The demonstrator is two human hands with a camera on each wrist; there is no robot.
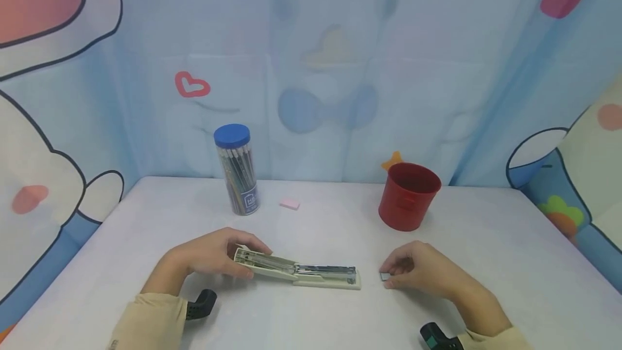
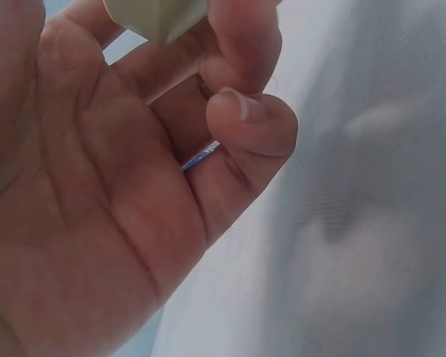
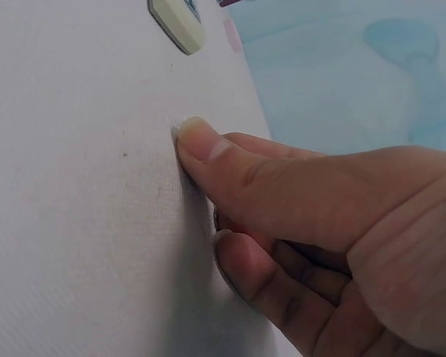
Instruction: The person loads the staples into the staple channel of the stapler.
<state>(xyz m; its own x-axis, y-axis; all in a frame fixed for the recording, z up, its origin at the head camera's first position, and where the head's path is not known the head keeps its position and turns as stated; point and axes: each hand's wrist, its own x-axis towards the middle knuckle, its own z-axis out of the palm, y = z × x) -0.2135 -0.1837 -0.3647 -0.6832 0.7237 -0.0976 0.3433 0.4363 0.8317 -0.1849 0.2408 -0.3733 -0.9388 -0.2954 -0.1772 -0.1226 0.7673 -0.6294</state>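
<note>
A cream stapler lies folded wide on the white table, its metal staple channel facing up. Its raised left part is gripped between the thumb and fingers of my left hand. The left wrist view shows only a pale corner of the stapler above the palm. To the right of the stapler, my right hand pinches a small grey piece, like a short strip of staples, close over the table. In the right wrist view the thumb and fingers hide that piece, and the stapler's end shows beyond them.
Behind my left hand stands a clear tub of pencils with a blue lid. A pink eraser lies beside it. Behind my right hand is a red cup. A printed blue curtain hangs along the table's back edge.
</note>
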